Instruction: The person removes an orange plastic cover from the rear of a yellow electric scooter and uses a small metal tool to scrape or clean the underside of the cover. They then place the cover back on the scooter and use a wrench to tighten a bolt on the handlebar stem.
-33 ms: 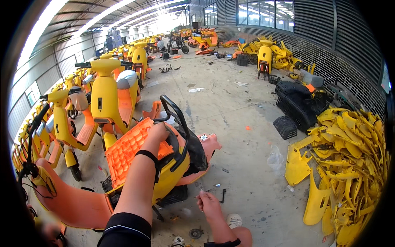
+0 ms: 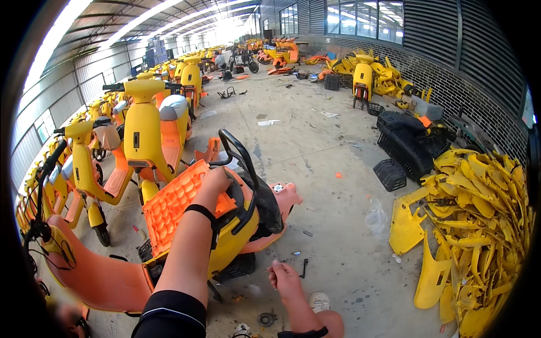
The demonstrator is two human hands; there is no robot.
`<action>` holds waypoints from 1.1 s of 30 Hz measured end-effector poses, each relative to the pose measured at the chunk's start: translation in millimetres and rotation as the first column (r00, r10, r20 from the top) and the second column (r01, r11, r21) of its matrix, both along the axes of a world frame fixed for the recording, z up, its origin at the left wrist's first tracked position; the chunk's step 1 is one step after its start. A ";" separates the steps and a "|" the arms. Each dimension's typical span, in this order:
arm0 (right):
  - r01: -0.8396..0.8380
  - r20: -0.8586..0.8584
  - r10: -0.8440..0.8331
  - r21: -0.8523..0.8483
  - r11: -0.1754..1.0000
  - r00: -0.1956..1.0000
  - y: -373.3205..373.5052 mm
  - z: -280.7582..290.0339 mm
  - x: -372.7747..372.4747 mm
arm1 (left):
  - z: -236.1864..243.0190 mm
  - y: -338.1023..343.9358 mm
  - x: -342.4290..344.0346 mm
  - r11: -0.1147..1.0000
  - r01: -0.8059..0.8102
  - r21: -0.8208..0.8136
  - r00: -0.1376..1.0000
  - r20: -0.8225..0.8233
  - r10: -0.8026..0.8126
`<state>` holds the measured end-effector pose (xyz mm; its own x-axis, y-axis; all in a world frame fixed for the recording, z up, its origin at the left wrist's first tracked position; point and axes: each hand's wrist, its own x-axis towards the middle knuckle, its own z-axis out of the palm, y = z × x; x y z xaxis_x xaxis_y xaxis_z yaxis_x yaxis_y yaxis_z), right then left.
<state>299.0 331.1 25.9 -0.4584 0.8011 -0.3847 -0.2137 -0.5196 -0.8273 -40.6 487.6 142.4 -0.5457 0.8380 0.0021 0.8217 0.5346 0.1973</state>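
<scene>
A partly stripped orange and yellow scooter [image 2: 228,245] stands close before me. My left hand [image 2: 215,181] reaches to its rear section, beside an orange panel with a grid of square hollows [image 2: 179,204] and a black curved rear rail [image 2: 255,174]. The fingers there are hidden, so whether they hold the panel does not show. Low to the right of the scooter, my right hand [image 2: 286,277] is closed, thumb and fingers pressed together; anything in them is too small to make out. On the floor beside it lie a black L-shaped tool [image 2: 304,268] and a small metal piece [image 2: 296,253].
Rows of yellow scooters [image 2: 141,127] line the left. A heap of yellow body panels [image 2: 479,225] spreads on the right, with black plastic crates [image 2: 401,143] behind it. Near my shoe [image 2: 319,302] lies a round dark part [image 2: 266,319]. A clear plastic bag [image 2: 376,218] lies farther right.
</scene>
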 end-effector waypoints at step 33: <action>0.033 0.068 -0.033 0.007 0.999 0.997 -12.5 4.1 7.2 | 30.9 -69.8 66.3 0.728 0.316 0.609 0.925 -0.028 -0.379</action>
